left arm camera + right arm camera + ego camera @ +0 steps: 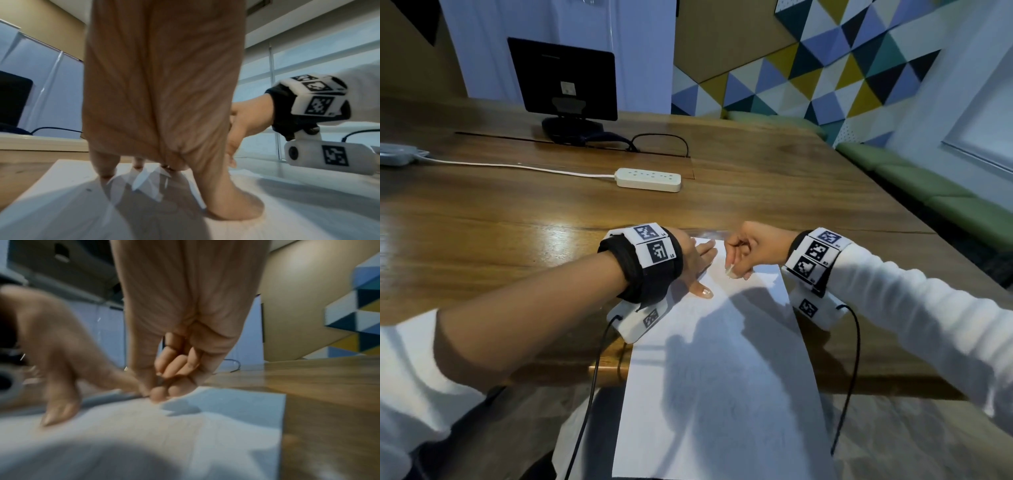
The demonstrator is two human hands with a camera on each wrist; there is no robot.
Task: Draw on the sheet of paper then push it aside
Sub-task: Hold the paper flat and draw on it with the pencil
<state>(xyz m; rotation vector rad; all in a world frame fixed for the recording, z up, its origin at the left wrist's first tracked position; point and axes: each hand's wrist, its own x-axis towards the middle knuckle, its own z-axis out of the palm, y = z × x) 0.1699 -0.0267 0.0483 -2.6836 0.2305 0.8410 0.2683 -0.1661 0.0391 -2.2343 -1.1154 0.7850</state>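
Note:
A white sheet of paper (722,359) lies on the wooden table (517,222), its near end hanging over the table's front edge. My left hand (702,260) rests flat on the sheet's far left corner, fingers straight and thumb spread; the left wrist view shows the fingertips (107,172) pressing the paper (61,203). My right hand (750,250) sits curled over the far edge of the sheet. In the right wrist view its bent fingers (174,361) touch the paper (205,426) near that edge. No pen shows in any view.
A white power strip (649,179) with its cable lies across the table's middle. A dark monitor (563,78) stands at the back, and a grey device (397,154) sits far left. A green bench (928,192) runs along the right side.

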